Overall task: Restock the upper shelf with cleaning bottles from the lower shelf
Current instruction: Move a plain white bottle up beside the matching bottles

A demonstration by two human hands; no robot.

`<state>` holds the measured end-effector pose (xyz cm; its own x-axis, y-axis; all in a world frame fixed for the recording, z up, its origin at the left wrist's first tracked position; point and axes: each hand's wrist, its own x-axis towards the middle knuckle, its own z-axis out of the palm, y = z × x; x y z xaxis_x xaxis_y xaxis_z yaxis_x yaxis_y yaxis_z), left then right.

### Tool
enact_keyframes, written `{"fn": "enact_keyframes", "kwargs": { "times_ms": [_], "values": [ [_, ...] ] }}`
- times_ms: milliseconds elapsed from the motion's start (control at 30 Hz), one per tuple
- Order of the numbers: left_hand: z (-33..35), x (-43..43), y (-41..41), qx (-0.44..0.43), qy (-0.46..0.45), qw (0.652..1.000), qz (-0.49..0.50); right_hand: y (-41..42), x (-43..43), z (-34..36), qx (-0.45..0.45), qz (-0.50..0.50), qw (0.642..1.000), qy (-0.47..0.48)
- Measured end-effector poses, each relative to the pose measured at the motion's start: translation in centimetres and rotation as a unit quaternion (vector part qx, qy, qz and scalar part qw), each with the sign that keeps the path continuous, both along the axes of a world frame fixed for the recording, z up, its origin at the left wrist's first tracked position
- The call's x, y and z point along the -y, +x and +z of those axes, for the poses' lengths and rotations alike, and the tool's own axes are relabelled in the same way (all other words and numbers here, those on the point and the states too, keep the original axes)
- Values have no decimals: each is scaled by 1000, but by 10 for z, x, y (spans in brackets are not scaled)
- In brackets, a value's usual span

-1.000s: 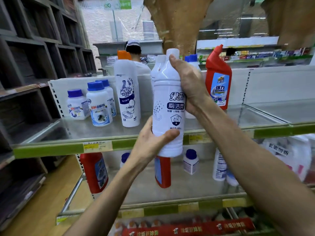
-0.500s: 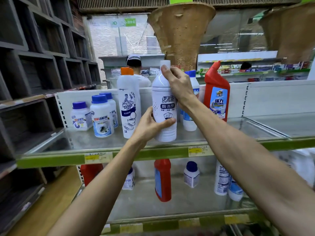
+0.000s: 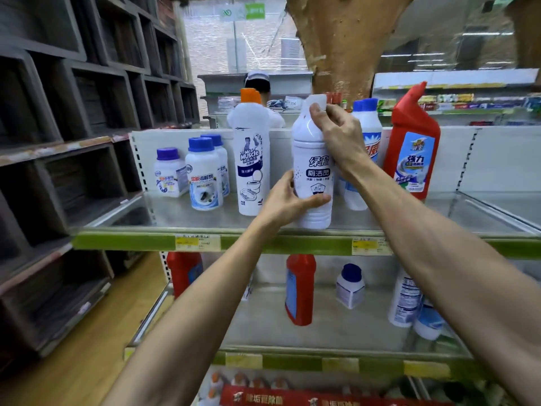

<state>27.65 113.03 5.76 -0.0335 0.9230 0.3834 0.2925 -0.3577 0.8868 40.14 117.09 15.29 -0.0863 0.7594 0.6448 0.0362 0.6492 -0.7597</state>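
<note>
Left hand (image 3: 288,202) wrapped round the low part of the white bottle (image 3: 313,174), right hand (image 3: 341,136) gripping its neck from the far side. Half a second back, held just above the front edge; now lower, and seemingly standing on the upper shelf (image 3: 205,222), near the front, upright, label facing out. Probably means this bottle is almost done: only letting go and maybe a small push back left. Hard to tell if the bottom is fully resting, since the green shelf strip (image 3: 131,243) cuts close under it. Just beside it on the left, the orange-cap bottle (image 3: 251,159); behind the right hand, a blue-cap bottle (image 3: 367,133), mostly hidden. Farther right, the red bottle (image 3: 412,148). Down on the lower shelf (image 3: 336,326), more to move: a red bottle with blue label (image 3: 300,291), a small jar (image 3: 349,287), others partly covered by the arms. Far back, shop blurry, hard to make out.
</note>
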Motion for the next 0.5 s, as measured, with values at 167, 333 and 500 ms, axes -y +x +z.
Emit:
{"fn": "enact_keyframes", "kwargs": {
  "times_ms": [167,333,500],
  "values": [
    [-5,-3,1,-15,13,1000,20,-3,-2,-2,-6,-8,1000,0],
    [-9,-6,4,-71,44,996,46,-1,-5,0,1,-5,1000,6],
    [-14,-10,6,-161,63,980,94,1,-13,-5,4,1,1000,18]
  ]
}}
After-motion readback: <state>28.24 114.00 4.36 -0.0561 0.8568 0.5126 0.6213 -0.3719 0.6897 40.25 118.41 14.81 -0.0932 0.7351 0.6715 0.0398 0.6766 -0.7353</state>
